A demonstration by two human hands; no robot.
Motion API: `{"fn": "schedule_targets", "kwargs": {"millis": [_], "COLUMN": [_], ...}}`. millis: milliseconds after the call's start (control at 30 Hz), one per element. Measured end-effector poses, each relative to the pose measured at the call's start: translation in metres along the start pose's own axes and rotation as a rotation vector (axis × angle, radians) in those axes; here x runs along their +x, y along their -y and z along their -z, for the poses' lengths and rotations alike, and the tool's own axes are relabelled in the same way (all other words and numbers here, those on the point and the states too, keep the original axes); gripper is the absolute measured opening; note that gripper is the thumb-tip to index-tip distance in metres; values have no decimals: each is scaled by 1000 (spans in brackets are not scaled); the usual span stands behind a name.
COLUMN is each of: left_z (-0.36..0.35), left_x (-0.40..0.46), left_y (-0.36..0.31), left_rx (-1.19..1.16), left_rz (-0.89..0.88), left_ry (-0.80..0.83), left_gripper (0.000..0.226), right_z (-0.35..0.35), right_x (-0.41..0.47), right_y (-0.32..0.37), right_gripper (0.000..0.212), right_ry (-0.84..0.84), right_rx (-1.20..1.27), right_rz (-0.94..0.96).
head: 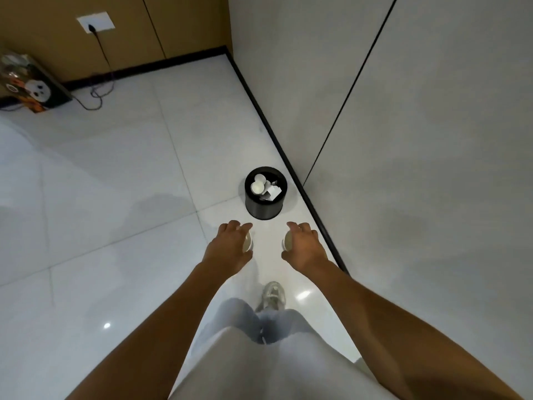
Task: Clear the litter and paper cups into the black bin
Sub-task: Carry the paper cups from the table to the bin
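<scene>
White paper cups are sitting in my curled fingers: my left hand is gripping one cup, my right hand another cup, both just short of the black bin. I judge I'm carrying them over; next I must reach above its rim and release. Inside are lying cups and crumpled paper.

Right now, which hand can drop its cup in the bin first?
Probably the left hand: its paper cup sits nearly straight below the black bin. The right hand with its cup is slightly off to the side.
</scene>
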State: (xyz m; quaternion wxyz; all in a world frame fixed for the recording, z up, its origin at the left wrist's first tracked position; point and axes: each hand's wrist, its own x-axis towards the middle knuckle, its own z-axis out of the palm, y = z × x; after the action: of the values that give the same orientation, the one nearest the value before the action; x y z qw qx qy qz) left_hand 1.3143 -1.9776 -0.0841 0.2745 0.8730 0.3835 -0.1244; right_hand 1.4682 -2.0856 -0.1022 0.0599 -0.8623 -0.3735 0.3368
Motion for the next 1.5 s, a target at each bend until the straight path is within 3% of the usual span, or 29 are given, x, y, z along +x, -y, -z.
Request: {"fn": "schedule_targets", "kwargs": {"millis": [300,600,933,1133,1500], "left_z": [46,64,-20,-100,-176], "left_x": [127,265,390,440,500], "left_y": [21,68,136,173,212], "left_rx": [-73,-48,-110,-152,-215], "left_rz": [83,123,241,241,257], "left_ry": [1,47,29,17,-39], "left_gripper": [66,65,65,67,67], "right_z": [45,47,-54,-141,-241], "right_x": [135,276,446,534,619], "right_y": [38,62,30,-12,-33], "right_gripper": [69,71,72,71,67], "right_ry": [82,-4,29,69,-11], "right_rx": [-10,27,182,137,94], "right_rz": [22,-17,-54,-33,102]}}
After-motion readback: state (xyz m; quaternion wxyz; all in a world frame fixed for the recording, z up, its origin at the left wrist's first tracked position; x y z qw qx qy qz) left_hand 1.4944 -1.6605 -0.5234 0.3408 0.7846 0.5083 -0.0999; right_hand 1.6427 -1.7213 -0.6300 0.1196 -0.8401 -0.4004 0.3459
